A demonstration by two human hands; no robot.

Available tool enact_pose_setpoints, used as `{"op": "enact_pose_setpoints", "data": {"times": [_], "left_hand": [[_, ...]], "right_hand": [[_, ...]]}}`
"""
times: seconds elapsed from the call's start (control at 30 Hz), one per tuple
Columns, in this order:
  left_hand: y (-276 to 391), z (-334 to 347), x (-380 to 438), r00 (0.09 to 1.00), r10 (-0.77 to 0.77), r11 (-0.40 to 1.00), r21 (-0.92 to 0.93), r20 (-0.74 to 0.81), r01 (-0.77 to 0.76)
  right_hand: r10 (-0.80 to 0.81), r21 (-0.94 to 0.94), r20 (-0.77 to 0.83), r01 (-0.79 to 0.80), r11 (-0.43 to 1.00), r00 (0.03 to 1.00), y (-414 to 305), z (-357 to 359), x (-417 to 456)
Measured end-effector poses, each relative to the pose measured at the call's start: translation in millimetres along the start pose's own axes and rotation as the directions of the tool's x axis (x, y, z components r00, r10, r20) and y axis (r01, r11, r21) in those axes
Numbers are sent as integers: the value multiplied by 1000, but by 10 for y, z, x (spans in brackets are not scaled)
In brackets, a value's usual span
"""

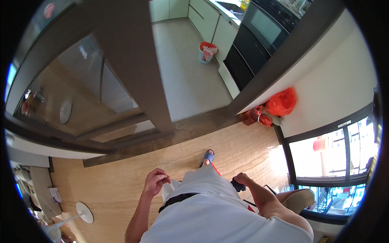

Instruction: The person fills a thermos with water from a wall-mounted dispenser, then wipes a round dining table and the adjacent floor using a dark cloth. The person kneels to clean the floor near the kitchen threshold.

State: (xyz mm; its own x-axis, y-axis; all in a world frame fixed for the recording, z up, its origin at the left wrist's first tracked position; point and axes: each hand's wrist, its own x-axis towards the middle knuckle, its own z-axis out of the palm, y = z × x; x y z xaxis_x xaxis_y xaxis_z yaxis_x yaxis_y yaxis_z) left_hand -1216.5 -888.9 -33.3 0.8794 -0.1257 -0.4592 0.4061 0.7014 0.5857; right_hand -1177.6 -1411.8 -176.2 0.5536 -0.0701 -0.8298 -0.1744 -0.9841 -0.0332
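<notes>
My left hand [155,183] is held out beside my white clothing [197,209], its fingers curled in towards the thumb. I see nothing in it. On the other side, my right hand [242,178] is closed around a dark, crumpled-looking item [238,185] at hip height; the grip hides part of it, and I cannot tell exactly what it is. One foot in a blue slipper [208,156] stands ahead on the wood-patterned floor [127,179].
Ahead, a dark-framed glass sliding door [127,60] borders the kitchen opening. Inside stand a lined wastebasket [206,53], pale cabinets [223,39] and a black oven unit [255,42]. Red plastic bags [281,101] sit by the wall. A chair [296,200] is at right, a round stand base [85,212] at left.
</notes>
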Motion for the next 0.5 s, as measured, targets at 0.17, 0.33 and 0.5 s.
{"op": "enact_pose_setpoints", "data": {"times": [0.17, 0.33, 0.5], "left_hand": [[-31, 685, 739, 995, -88, 995, 53, 49, 85], [-74, 1311, 1526, 992, -120, 990, 83, 48, 116], [-52, 1741, 2258, 989, -143, 987, 71, -26, 145]], "right_hand": [[-156, -143, 60, 163, 976, 986, 528, -252, 257], [1, 169, -25, 3, 986, 1000, 1159, -587, 573], [156, 342, -158, -94, 935, 975, 1392, -1337, 762]]}}
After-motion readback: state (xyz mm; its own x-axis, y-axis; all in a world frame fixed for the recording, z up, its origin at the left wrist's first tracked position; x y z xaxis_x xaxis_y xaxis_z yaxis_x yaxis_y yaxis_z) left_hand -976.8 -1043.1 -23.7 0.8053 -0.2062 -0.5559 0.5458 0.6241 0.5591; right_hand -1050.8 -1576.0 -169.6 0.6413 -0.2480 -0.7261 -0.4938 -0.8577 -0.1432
